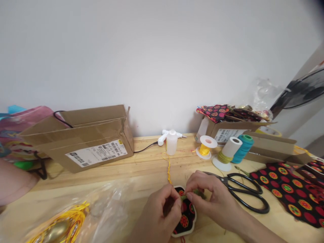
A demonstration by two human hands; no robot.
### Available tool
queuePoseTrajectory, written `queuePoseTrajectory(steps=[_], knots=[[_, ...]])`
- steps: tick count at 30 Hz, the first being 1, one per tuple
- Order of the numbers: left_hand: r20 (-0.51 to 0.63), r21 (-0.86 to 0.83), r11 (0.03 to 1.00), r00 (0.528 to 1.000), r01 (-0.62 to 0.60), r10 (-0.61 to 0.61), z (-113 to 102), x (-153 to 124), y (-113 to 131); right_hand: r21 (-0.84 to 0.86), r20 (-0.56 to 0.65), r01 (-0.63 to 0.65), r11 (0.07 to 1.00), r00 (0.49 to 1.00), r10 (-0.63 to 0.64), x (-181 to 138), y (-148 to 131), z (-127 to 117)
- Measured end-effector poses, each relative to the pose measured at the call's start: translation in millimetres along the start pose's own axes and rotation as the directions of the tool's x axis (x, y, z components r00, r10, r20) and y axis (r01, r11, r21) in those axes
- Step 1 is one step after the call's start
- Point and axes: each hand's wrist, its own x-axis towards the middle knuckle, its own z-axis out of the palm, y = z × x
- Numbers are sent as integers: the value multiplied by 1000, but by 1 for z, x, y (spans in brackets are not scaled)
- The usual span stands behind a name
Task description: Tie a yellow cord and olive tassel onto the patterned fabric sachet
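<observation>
A small black fabric piece (186, 216) with red and orange flower dots and a white edge lies on the wooden table (141, 168) at the bottom centre. My left hand (160, 214) rests on its left side, fingers curled in a pinch. My right hand (211, 195) comes from the right, fingers pinched on a thin green cord (196, 193) stretched across the top of the piece between both hands. A yellow cord (168, 168) runs from the piece toward the back of the table.
Black scissors (246, 194) lie just right of my right hand. Behind stand spools of yellow (206, 146), olive (227, 153) and teal (242, 148) thread and a small white bottle (172, 142). Cardboard boxes (86, 138) sit at the back; patterned fabric (288, 190) lies right; a plastic bag with yellow tassels (68, 222) lies front left.
</observation>
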Motion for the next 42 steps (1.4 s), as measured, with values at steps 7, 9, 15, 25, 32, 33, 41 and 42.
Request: queuePoseTrajectory(steps=[7,9,15,25,32,33,41,42], knots=[[33,41,999,999,3,-4,2,1,-1,-88,-44,85,992,995,-90,-2,4,3],[47,23,1000,999,14,-15,2,1,-1,-78,-56,72,994,995,-77,-2,5,4],[44,-35,999,999,31,-29,2,2,-2,50,-8,-65,997,998,66,-2,5,5],[0,-100,994,999,41,-41,0,1,2,-5,37,18,1000,999,-18,3,6,-9],[-5,-105,994,999,37,-37,0,1,1,-139,58,231,963,973,-225,0,4,-6],[-6,-102,994,999,37,-38,1,1,1,-169,69,266,949,964,-258,0,4,-7],[12,-54,998,999,41,-41,0,1,4,-299,120,358,885,934,-337,0,4,-5],[13,-55,998,999,37,-36,0,1,4,-296,108,358,886,934,-341,-1,4,-4]])
